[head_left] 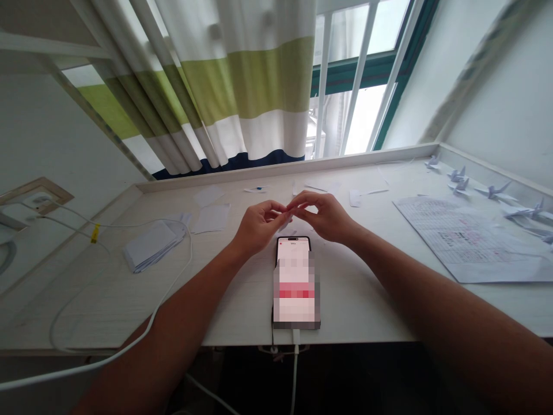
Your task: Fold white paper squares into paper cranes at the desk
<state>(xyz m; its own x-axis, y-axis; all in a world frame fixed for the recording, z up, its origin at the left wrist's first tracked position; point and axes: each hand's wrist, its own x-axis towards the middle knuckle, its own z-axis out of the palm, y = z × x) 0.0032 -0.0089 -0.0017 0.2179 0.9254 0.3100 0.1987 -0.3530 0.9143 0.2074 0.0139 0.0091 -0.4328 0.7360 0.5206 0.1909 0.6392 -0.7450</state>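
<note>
My left hand (262,226) and my right hand (323,216) meet above the middle of the desk. Both are closed, thumbs and fingertips pinched together. Between them a small piece of white paper (288,220) shows in part; the fingers hide most of it, so its folded shape cannot be made out. Just below the hands lies a phone (294,282) with a lit, partly blurred screen and a white cable plugged into its lower end. Small paper scraps (290,232) lie between the phone and my hands.
Folded paper cranes (458,184) stand at the right, by a printed sheet (470,242). At the left are a paper stack (151,248), a loose square sheet (211,218) and a white cable (190,242) crossing my left forearm. A raised edge (285,167) borders the desk's back.
</note>
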